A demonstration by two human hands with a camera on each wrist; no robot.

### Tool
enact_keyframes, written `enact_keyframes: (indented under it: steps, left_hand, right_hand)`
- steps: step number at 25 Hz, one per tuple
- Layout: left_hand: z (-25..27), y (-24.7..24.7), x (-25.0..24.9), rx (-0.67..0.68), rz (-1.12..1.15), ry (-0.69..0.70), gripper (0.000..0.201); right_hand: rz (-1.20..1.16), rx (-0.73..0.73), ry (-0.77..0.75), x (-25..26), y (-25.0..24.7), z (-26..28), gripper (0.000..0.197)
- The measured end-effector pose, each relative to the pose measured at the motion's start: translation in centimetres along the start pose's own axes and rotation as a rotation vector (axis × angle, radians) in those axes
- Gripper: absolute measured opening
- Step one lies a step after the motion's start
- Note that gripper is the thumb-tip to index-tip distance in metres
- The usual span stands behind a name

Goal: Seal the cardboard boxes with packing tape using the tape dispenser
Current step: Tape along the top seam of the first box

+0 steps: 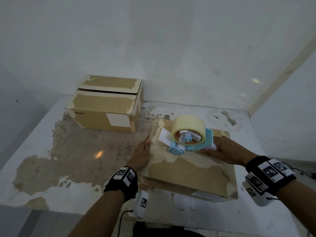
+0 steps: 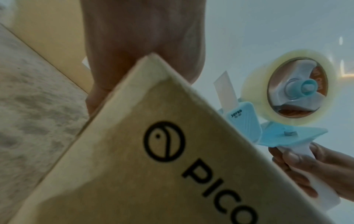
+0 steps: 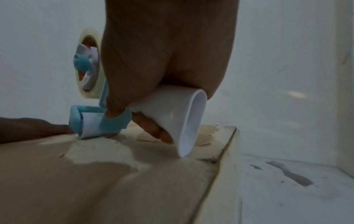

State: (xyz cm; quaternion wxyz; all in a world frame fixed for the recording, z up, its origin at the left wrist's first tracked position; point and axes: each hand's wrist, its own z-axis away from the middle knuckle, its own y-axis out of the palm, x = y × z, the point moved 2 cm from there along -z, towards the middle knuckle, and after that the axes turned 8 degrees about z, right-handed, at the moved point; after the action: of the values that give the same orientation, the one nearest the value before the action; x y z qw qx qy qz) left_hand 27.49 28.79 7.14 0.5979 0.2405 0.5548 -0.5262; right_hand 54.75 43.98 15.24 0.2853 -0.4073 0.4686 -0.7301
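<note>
A closed cardboard box [image 1: 188,170] marked PICO [image 2: 134,166] lies in front of me, its top worn pale. My left hand [image 1: 144,152] grips its left edge near the far corner, thumb on top [image 2: 143,37]. My right hand [image 1: 224,150] holds the white handle [image 3: 172,109] of the blue tape dispenser [image 1: 191,142], fingers curled round it [image 2: 316,171]. The dispenser's front roller [image 3: 90,125] rests on the box top [image 3: 95,174], left of middle. Its clear tape roll [image 1: 188,130] stands upright above it. A strip of tape shows on the box beyond the roller.
A second cardboard box [image 1: 106,103] stands at the back left against the wall, its top flaps slightly ajar. The white table [image 1: 68,151] has large worn brown patches. A wall panel [image 1: 282,117] closes the right side, close to the near box.
</note>
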Motion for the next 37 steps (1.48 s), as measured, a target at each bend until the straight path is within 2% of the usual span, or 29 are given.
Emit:
enact_keyframes:
  steps: [3,5,8,13,15,16,18,20,21,24,25,26,30,34,37]
  left_hand:
    - [-0.7,0.4,1.4,-0.007,0.006,-0.016,0.08]
    - [-0.4,0.5,0.6,-0.027,0.028,-0.029,0.073]
    - [0.1,0.6,-0.3,-0.024,0.021,-0.026,0.053]
    - [0.1,0.5,-0.3,-0.043,-0.037,0.045,0.053]
    - [0.7,0.7,-0.3,-0.144,-0.266,0.094,0.057]
    - [1.4,1.3,-0.8,-0.172,-0.459,0.18,0.059]
    - [3.0,3.5,-1.7,-0.057,-0.801,0.421,0.066]
    - [3.7,6.0,-2.4,0.082,-0.945,0.567,0.068]
    - [3.6,6.9,-2.6,0.104,-0.98,0.583,0.068]
    - [2.8,7.7,-2.9,0.1,-0.992,0.541,0.067]
    - [2.7,7.6,-2.8,0.096,-0.995,0.538,0.067]
    - [2.7,7.6,-2.6,0.099,-1.003,0.538,0.067]
    - [2.6,7.5,-2.6,0.078,-1.011,0.512,0.072]
    - [2.7,7.6,-2.6,0.08,-1.012,0.51,0.072]
    - [2.7,7.6,-2.7,0.085,-1.018,0.509,0.072]
  right_hand:
    - [0.041,-0.014,0.026,-1.1,-0.6,1.6,0.071]
    - [0.068,-0.032,0.07,-2.3,-0.6,3.6,0.079]
    - [0.001,-0.056,0.196,-3.6,0.1,5.8,0.067]
    - [0.042,-0.057,0.209,-3.4,0.7,6.0,0.047]
    - [0.01,-0.057,0.228,-3.6,1.1,6.1,0.04]
    - [0.007,-0.065,0.222,-3.7,1.3,6.2,0.04]
    - [-0.018,-0.081,0.217,-3.7,1.4,6.2,0.042]
    - [-0.028,-0.08,0.213,-3.2,1.4,6.1,0.039]
    - [-0.014,-0.08,0.21,-3.2,1.4,6.0,0.043]
    - [0.044,-0.072,0.211,-3.7,1.6,5.9,0.077]
    - [0.048,-0.067,0.228,-4.1,1.6,5.9,0.081]
    - [0.035,-0.072,0.238,-4.6,1.6,6.0,0.079]
    - [0.012,-0.102,0.274,-5.8,0.4,8.1,0.045]
    - [0.003,-0.09,0.388,-8.3,0.1,12.1,0.032]
    - [-0.026,-0.076,0.5,-8.8,0.1,12.8,0.03]
